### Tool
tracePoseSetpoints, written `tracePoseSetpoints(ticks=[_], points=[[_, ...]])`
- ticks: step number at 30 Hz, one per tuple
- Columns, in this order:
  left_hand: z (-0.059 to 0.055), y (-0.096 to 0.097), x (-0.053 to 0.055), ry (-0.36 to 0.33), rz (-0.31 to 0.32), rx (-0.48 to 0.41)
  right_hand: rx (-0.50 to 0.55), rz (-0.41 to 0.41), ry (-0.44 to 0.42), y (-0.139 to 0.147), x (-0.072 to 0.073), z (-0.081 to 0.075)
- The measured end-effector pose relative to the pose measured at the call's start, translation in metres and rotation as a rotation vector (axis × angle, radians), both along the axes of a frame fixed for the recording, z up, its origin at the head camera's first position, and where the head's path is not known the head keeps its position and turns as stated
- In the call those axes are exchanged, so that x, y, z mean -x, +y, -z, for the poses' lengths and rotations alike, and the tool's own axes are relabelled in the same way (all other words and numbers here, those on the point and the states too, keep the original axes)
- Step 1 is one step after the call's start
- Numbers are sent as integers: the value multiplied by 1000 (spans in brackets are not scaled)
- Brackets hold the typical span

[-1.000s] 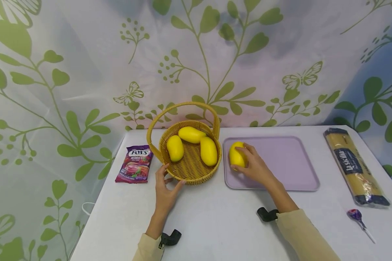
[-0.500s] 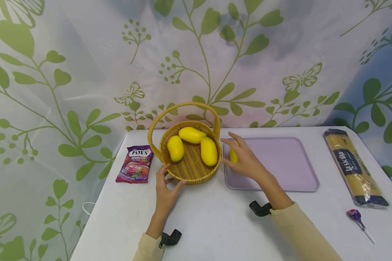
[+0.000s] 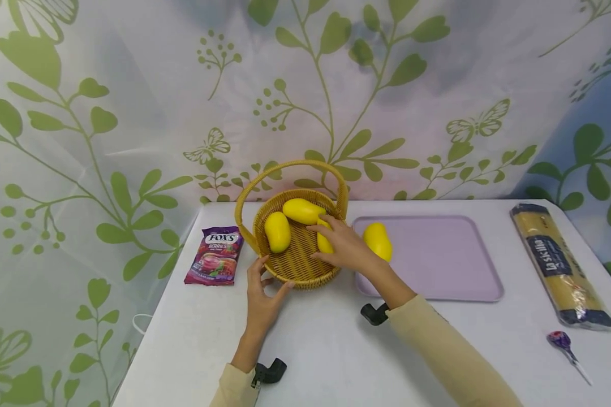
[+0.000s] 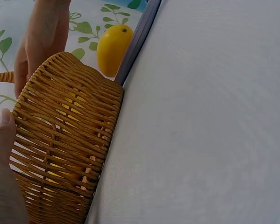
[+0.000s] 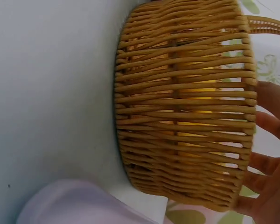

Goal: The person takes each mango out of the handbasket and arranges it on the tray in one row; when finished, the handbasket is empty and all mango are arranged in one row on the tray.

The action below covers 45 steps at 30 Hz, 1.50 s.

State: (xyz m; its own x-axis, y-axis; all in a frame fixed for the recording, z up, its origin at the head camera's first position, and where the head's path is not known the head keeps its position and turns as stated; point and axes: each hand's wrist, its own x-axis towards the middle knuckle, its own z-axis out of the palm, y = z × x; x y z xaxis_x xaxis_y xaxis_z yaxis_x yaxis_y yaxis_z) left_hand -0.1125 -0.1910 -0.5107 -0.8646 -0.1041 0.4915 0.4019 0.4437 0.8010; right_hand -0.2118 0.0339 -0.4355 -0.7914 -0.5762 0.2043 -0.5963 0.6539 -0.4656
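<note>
In the head view my left hand (image 3: 265, 305) holds the near-left rim of a round wicker basket (image 3: 297, 277) with a tall handle. My thumb lies against its rim in the left wrist view. Two yellow mangoes (image 3: 277, 232) show in full inside the basket. My right hand (image 3: 348, 249) reaches over the right rim with fingers spread around a third mango (image 3: 324, 240), which it partly hides; firm contact cannot be made out. Another mango (image 3: 378, 241) lies on the left side of the lilac tray (image 3: 438, 260), clear of both hands.
A purple Fox's candy bag (image 3: 214, 256) lies left of the basket. Beyond the tray, on the right, are a spaghetti pack (image 3: 560, 265) and a wrapped lollipop (image 3: 560, 340). A leaf-patterned backdrop (image 3: 387, 102) rises behind the white table (image 3: 326, 350).
My right hand has let go of the mango on the tray and moved left to a mango in the basket. My left hand has stayed at the basket's rim.
</note>
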Motion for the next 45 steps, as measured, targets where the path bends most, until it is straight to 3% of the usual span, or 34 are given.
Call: tracePoseSetpoints(ticks=[5, 9, 12, 16, 21, 45], points=[[-11, 4, -5, -4, 8, 23, -4, 7, -56, -6, 4, 9], [-12, 5, -4, -3, 8, 21, -14, 19, -127, -10, 9, 13], [6, -1, 4, -11, -1, 20, -47, 19, -164, -15, 13, 15], [28, -9, 14, -16, -10, 12, -69, -9, -147, -18, 16, 16], [26, -10, 14, -30, -9, 7, -70, -36, -106, -18, 16, 16], [25, -9, 12, -50, -15, 22, -52, -31, -89, -18, 13, 18]])
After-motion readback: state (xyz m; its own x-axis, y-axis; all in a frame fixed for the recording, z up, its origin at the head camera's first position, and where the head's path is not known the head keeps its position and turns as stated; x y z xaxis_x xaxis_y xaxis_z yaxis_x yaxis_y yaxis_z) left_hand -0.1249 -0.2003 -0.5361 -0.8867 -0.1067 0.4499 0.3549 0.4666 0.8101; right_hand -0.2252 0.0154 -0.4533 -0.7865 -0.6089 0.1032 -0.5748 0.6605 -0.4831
